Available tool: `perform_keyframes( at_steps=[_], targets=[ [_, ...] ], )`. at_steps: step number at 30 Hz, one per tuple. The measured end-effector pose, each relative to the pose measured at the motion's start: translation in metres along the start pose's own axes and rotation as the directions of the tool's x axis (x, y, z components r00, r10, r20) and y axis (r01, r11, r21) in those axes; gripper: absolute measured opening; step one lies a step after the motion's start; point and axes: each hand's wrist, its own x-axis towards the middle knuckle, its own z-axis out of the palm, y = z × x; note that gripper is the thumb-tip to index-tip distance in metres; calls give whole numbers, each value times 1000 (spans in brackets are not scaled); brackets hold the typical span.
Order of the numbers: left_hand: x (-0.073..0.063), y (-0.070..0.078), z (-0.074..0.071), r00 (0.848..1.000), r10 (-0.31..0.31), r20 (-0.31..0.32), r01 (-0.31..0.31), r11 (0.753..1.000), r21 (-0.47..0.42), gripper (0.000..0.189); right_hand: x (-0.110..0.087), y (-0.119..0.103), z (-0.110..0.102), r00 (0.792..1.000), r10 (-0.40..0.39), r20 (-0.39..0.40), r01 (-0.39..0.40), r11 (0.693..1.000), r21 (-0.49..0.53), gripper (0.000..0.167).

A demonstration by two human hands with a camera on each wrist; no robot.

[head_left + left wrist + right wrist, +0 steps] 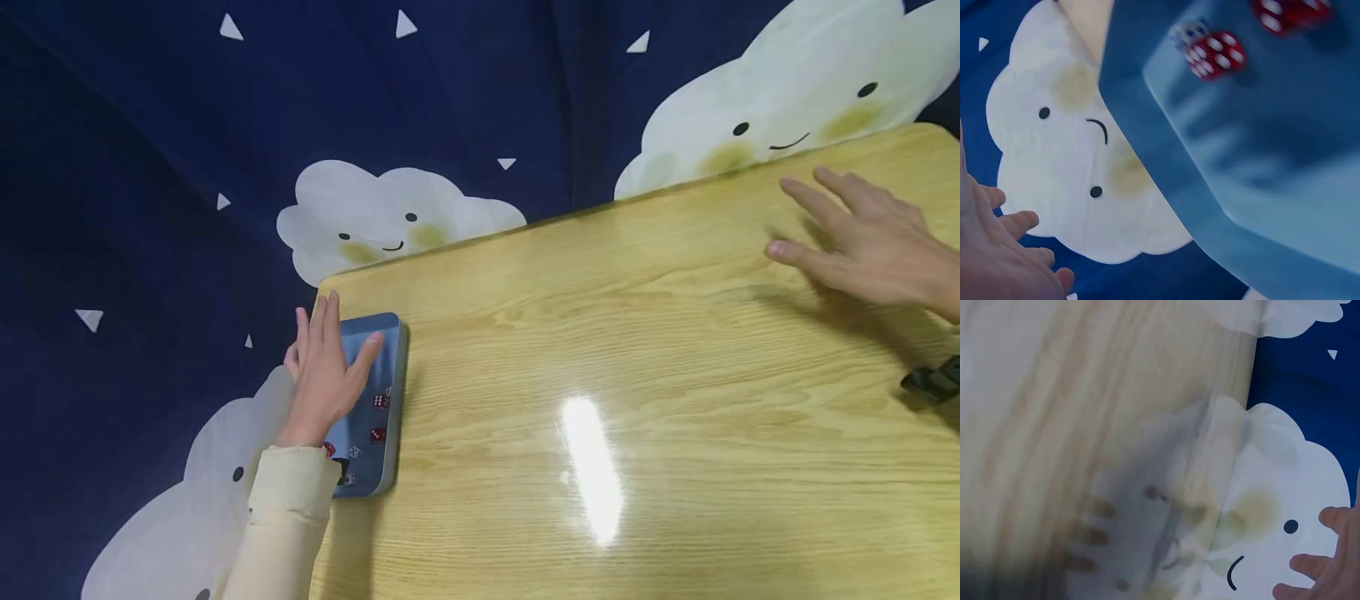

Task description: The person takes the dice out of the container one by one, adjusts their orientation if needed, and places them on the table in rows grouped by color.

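My left hand [324, 379], fingers straight and thumb spread, is over a blue tray [401, 375] at the table's left end. Inside the tray lie several red dice [378, 435] and white dice [356, 452]; the hand and wrist hide part of it. In the left wrist view, a red die [1217, 56] touches a white die [1186, 34] near the tray wall, and the hand holds nothing. Far to the right, my right hand [862, 237] is above the wooden table with fingers spread and nothing in its grasp. Its fingers [1313, 567] show at the right wrist view's edge.
The wooden table [510, 350] has a bright light reflection near its middle. Behind and left of it hangs a dark blue curtain [465, 92] with white clouds and small triangles. A black strap [933, 382] shows near my right wrist.
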Motion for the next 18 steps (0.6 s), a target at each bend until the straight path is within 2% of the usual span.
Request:
perform_keyframes(
  at_steps=[6,14,18],
  targets=[
    [-11,-15,-6,998,1,-70,-4,999,-39,89,0,-5,9,999,-34,-39,37,996,80,83],
    [-25,-36,-12,994,-54,-93,52,998,-26,87,8,-27,11,995,-80,-65,90,982,163,82],
    [-30,-46,-12,993,-89,-82,89,996,1,87,11,-36,14,994,-89,-60,100,971,218,80]
  ],
)
